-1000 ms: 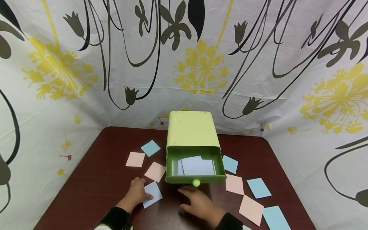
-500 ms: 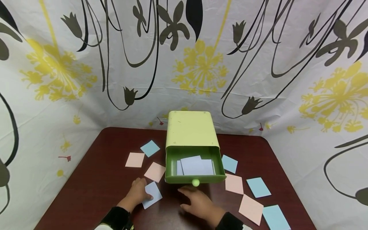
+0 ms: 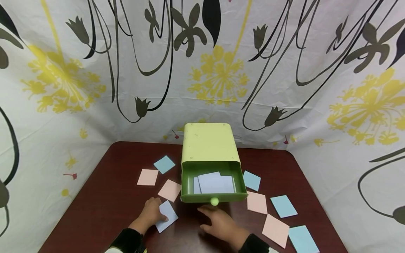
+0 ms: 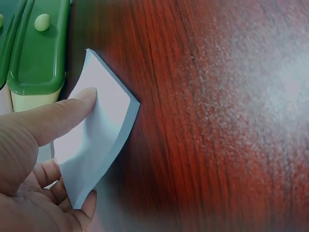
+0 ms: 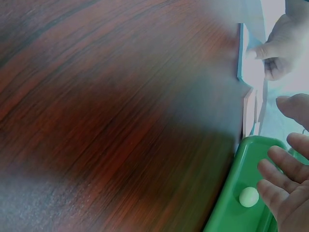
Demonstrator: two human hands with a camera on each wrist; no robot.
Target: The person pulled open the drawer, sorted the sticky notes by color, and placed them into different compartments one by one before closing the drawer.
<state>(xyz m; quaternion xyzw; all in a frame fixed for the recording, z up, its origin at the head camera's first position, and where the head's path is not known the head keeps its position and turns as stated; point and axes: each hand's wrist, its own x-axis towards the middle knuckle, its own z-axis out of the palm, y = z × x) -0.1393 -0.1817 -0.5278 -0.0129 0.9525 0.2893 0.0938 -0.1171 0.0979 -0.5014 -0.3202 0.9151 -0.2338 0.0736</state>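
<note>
L to R on the dark wood desk [image 3: 104, 196]: a pink note [image 3: 147, 177], a blue note [image 3: 164, 164] and another pink note [image 3: 169, 190] lie flat, w/ the left hand [image 3: 151, 212] nearest the person, thumb and curled fingers pinching a pale lavender-blue note [image 3: 166, 215] whose edge bends up off the desk just beside the drawer front. Mid-desk sits a lime-green drawer box [image 3: 209, 142], its darker green drawer [image 3: 213, 198] pulled out w/ several pale notes [image 3: 215, 182] inside; the right hand [image 3: 221, 223] rests flat on the desk just below the round knob [image 3: 214, 201], fingers relaxed, straight, holding nothing. Right of the box: more blue and pink notes [image 3: 275, 229] scattered.
</note>
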